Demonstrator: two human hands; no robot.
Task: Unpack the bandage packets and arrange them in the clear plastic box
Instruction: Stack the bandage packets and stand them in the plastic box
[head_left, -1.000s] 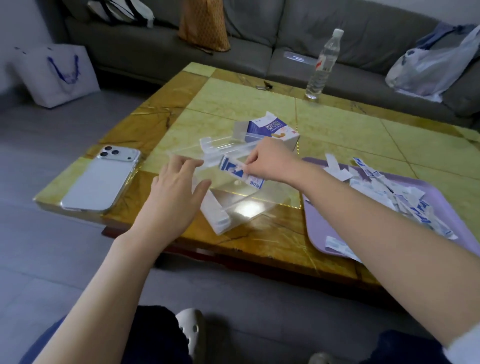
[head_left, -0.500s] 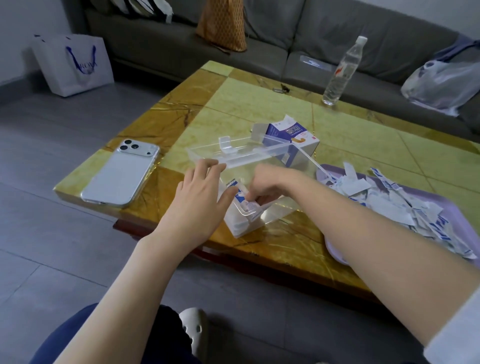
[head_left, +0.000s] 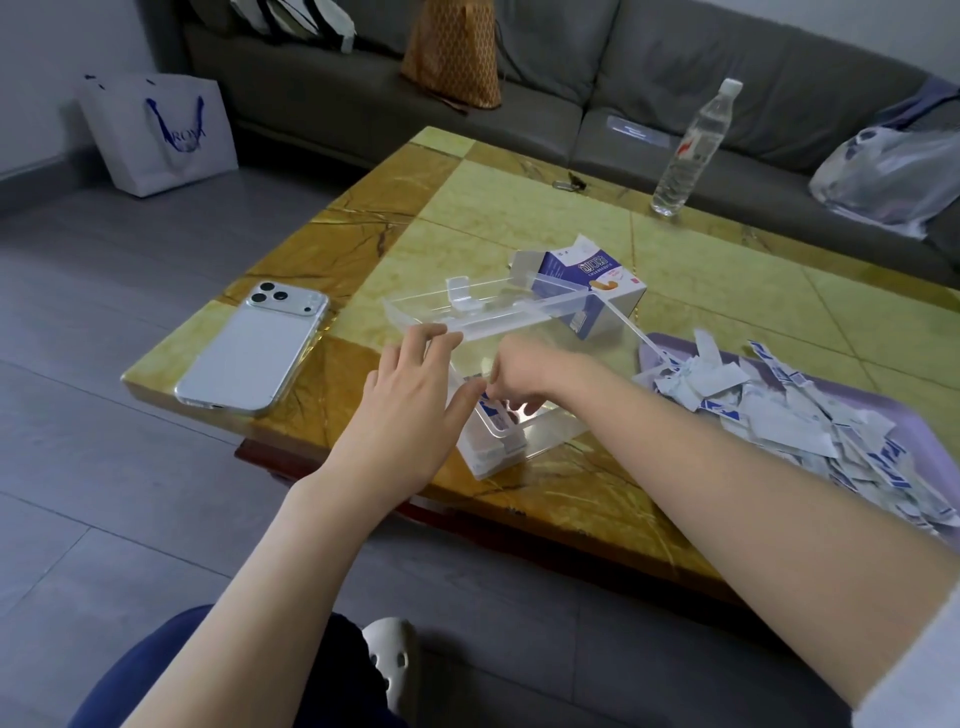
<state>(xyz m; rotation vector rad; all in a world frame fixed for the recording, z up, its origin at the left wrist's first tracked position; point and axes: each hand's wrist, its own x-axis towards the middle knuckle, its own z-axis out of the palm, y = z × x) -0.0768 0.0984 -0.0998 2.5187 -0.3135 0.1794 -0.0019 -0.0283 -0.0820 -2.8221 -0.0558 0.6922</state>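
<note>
Clear plastic box (head_left: 545, 439) sits at the centre of the head view, near the front edge of the yellow stone table (head_left: 467, 218), with its lid standing open at the far side. Left hand (head_left: 415, 400): released, fingers straight, laid against the left wall of the box. Right hand (head_left: 524, 374): reaches down inside the box, fingers curled over the blue-and-white bandage packets (head_left: 493, 415) stacked in its near-left corner; whether it grasps one cannot be told. An opened bandage carton (head_left: 597, 286) lies just behind the box. At the right of the frame, a purple tray (head_left: 914, 415) holds a loose pile of wrappers (head_left: 779, 421). A phone (head_left: 254, 353) lies face down on the table at the left, well apart from the box. A water bottle (head_left: 691, 150) stands upright at the upper right.
</note>
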